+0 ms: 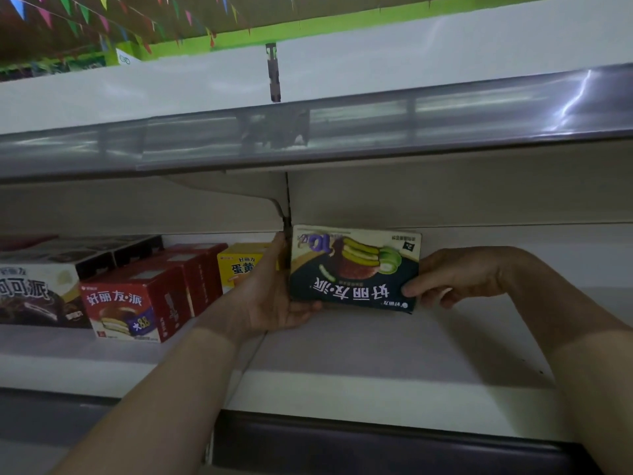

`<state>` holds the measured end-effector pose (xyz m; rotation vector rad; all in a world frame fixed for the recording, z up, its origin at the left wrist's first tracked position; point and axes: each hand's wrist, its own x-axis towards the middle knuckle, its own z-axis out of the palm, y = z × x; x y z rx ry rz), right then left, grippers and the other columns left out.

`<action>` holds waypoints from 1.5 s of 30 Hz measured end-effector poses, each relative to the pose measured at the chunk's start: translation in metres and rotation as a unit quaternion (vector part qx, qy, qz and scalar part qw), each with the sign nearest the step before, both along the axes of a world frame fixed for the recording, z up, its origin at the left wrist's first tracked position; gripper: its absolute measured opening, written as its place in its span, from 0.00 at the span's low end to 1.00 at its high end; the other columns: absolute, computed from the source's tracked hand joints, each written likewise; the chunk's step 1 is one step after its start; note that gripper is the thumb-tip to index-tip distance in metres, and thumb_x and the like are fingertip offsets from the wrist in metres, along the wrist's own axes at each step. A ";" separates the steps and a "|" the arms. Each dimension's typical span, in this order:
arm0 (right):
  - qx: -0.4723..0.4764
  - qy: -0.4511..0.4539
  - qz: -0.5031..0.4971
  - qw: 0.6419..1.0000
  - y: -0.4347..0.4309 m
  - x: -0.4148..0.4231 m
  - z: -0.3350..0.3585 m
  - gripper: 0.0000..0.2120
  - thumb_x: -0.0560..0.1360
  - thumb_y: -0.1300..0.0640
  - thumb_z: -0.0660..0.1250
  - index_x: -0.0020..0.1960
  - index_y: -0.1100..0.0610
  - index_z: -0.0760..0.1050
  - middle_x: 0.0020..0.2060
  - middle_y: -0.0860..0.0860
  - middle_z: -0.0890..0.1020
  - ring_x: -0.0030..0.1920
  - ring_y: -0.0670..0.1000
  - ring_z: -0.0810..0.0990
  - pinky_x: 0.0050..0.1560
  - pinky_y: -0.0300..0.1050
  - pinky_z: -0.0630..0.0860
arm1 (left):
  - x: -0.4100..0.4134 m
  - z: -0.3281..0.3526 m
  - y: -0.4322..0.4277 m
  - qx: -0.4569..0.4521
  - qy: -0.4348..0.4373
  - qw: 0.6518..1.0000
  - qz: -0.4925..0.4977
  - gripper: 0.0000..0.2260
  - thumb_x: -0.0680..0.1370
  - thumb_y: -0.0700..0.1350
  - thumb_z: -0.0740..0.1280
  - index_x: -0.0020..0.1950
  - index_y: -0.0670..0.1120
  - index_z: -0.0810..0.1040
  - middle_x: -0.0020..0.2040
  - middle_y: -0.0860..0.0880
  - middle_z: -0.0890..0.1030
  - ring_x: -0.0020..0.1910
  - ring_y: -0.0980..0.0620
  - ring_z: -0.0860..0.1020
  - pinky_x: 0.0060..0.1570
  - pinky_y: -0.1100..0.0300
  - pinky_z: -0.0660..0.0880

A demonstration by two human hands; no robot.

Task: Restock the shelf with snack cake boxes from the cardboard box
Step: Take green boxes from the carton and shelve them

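Shelf [376, 341]: white board at chest height, running left to right; the right bay is bare where the hands work.
Neighbour stock: red boxes [137, 299] and yellow box [239, 265] stand in the left bay, beside the divider.
Dark snack cake box [354, 269]: held between both hands at the back of the right bay, just above the board; its print is upside down; its long axis runs left to right, along the shelf.
Left hand [270, 296]: fingers curled round the box's left end and under its lower edge.
Right hand [455, 275]: pinches the right end, thumb on the front face.
Nearer hand: both equal, one at each end.
Coming move, as I judge: lower it straight down, maybe first turn it upright.
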<state>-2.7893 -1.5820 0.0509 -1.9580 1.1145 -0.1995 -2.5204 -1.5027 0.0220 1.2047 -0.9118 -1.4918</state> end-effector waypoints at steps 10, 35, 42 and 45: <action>-0.008 -0.215 0.007 0.977 0.015 0.016 0.016 0.16 0.68 0.49 0.73 0.52 0.56 0.83 0.49 0.56 0.85 0.47 0.53 0.82 0.49 0.44 0.76 | -0.007 -0.001 0.003 -0.119 0.015 0.992 0.024 0.14 0.66 0.41 0.71 0.50 0.44 0.77 0.41 0.46 0.83 0.33 0.54 0.78 0.30 0.65 0.76; -0.118 0.003 -0.065 0.991 0.000 0.033 -0.017 0.11 0.72 0.56 0.74 0.53 0.55 0.80 0.46 0.53 0.83 0.42 0.47 0.79 0.40 0.38 0.76 | -0.003 -0.016 -0.016 -0.262 -0.321 0.871 0.265 0.13 0.73 0.41 0.74 0.55 0.44 0.77 0.50 0.47 0.83 0.46 0.52 0.81 0.49 0.57 0.80; -0.135 -0.050 -0.094 0.985 -0.001 0.043 -0.024 0.12 0.70 0.57 0.75 0.52 0.59 0.79 0.41 0.55 0.83 0.36 0.50 0.80 0.39 0.43 0.80 | -0.004 -0.030 -0.014 -0.239 -0.531 0.784 0.213 0.46 0.70 0.48 0.75 0.79 0.54 0.48 0.65 0.44 0.72 0.62 0.44 0.74 0.61 0.52 0.72; -0.184 -0.047 -0.129 0.973 -0.006 0.053 -0.033 0.19 0.69 0.54 0.76 0.55 0.61 0.77 0.46 0.57 0.82 0.43 0.54 0.82 0.45 0.49 0.80 | -0.008 -0.029 -0.012 -0.197 -0.606 0.737 0.225 0.45 0.74 0.50 0.71 0.79 0.55 0.41 0.64 0.40 0.71 0.58 0.40 0.77 0.54 0.54 0.71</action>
